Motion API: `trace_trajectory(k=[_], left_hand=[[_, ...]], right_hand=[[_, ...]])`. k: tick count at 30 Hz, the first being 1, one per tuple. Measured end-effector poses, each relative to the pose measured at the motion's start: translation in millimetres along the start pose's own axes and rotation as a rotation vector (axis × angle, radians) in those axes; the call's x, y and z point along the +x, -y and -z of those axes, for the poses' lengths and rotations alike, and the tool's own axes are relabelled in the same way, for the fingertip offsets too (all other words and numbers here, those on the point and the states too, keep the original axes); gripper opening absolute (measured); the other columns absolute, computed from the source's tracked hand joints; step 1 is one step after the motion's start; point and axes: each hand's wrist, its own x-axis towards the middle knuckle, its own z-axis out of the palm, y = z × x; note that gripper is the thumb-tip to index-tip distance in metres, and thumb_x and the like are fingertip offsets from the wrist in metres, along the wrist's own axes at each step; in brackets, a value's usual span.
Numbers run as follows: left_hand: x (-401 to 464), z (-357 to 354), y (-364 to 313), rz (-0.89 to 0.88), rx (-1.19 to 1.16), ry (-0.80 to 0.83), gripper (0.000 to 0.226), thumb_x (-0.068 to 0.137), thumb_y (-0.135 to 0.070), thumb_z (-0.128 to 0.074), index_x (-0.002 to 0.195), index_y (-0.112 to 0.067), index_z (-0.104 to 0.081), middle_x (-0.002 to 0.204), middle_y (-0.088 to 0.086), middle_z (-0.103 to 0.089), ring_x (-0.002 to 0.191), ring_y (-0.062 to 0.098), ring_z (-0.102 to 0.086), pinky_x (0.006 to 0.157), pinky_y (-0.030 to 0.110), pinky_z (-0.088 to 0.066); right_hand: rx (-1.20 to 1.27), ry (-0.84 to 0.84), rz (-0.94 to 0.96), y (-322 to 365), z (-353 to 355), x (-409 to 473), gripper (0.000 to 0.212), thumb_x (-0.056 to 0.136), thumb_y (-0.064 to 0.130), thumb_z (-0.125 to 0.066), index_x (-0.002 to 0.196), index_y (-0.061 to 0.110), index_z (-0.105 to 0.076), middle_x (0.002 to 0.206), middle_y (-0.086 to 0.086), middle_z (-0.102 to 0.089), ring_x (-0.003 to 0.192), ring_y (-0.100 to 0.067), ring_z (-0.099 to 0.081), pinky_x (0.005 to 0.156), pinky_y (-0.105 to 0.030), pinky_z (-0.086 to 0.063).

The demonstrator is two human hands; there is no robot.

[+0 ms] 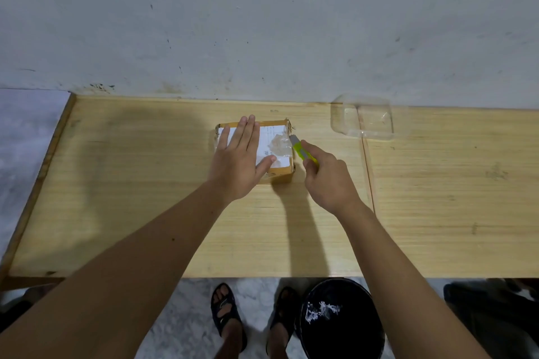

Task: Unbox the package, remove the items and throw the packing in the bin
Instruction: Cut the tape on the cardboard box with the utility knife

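A small brown cardboard package [281,170] with a white label and clear tape on top lies on the wooden table [145,183], near its far edge. My left hand [237,157] lies flat on the package's top, fingers spread, pressing it down. My right hand [325,181] grips a yellow-green utility knife [303,151]. The knife's tip touches the package's right edge near the far corner. A black bin [341,320] stands on the floor below the table's front edge, with a scrap of white packing inside.
A clear plastic container [363,119] sits at the table's far edge, right of the package, against the white wall. A seam runs across the table just right of my right hand. My sandalled feet [227,315] stand on the marble floor beside the bin.
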Motion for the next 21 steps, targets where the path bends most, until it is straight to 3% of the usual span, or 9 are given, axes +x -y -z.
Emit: trace_trajectory(k=[3,6,9,11,15,17,21], left_hand=[[-0.3,0.4,-1.8,0.006,0.017,0.006,0.083,0.106,-0.063,-0.018,0.162,-0.002,-0.021,0.172,0.014,-0.019,0.161,0.025,-0.015,0.128,0.053,-0.018],[-0.7,1.0,-2.1,0.015,0.031,0.021,0.084,0.105,-0.063,-0.013,0.163,-0.002,-0.018,0.173,0.014,-0.016,0.161,0.025,-0.012,0.128,0.053,-0.016],[-0.1,0.8,-3.2,0.025,0.032,0.031,0.084,0.105,-0.063,-0.011,0.163,-0.003,-0.016,0.173,0.013,-0.013,0.162,0.024,-0.01,0.129,0.053,-0.016],[0.0,0.4,-3.0,0.028,0.031,0.034,0.084,0.105,-0.063,-0.011,0.163,-0.003,-0.015,0.173,0.012,-0.012,0.162,0.023,-0.009,0.129,0.052,-0.015],[1.3,1.1,-3.1,0.042,0.032,0.061,0.085,0.103,-0.064,-0.006,0.164,-0.005,-0.012,0.174,0.01,-0.01,0.162,0.022,-0.007,0.13,0.051,-0.013],[3.5,3.9,-5.8,0.063,0.013,0.099,0.088,0.101,-0.066,-0.001,0.165,-0.006,-0.008,0.174,0.009,-0.006,0.162,0.021,-0.003,0.13,0.051,-0.011],[9.9,13.1,3.1,0.032,-0.124,0.184,0.096,0.093,-0.072,0.002,0.165,-0.008,-0.003,0.175,0.006,0.0,0.162,0.019,0.004,0.131,0.049,-0.003]], right_hand=[[-0.033,-0.001,0.004,3.1,1.1,-10.1,0.049,0.105,0.015,-0.041,0.151,0.032,-0.048,0.072,0.006,-0.061,0.059,-0.013,-0.055,0.068,-0.029,-0.048],[-0.054,0.012,0.0,2.3,-0.6,-18.1,0.05,0.104,0.014,-0.042,0.15,0.032,-0.049,0.084,-0.002,-0.069,0.063,-0.018,-0.055,0.072,-0.027,-0.044],[-0.048,0.029,0.012,-5.0,-6.2,-29.7,0.05,0.104,0.014,-0.044,0.149,0.034,-0.051,0.077,0.003,-0.067,0.057,-0.009,-0.053,0.068,-0.024,-0.043],[-0.025,0.021,0.014,-11.6,-8.3,-37.8,0.049,0.104,0.014,-0.046,0.147,0.036,-0.053,0.083,0.002,-0.072,0.057,-0.007,-0.057,0.06,-0.011,-0.04],[0.067,0.003,-0.017,-16.8,-10.0,-50.1,0.046,0.105,0.015,-0.048,0.146,0.035,-0.053,0.102,0.004,-0.074,0.077,-0.012,-0.068,0.063,-0.003,-0.043],[0.108,-0.012,-0.022,-16.0,-11.7,-52.8,0.045,0.106,0.016,-0.048,0.146,0.036,-0.052,0.099,0.007,-0.071,0.079,-0.015,-0.067,0.062,-0.006,-0.045],[0.127,-0.046,-0.038,-14.3,-14.4,-55.8,0.043,0.107,0.02,-0.047,0.146,0.036,-0.051,0.084,0.012,-0.065,0.066,-0.01,-0.061,0.06,-0.019,-0.047]])
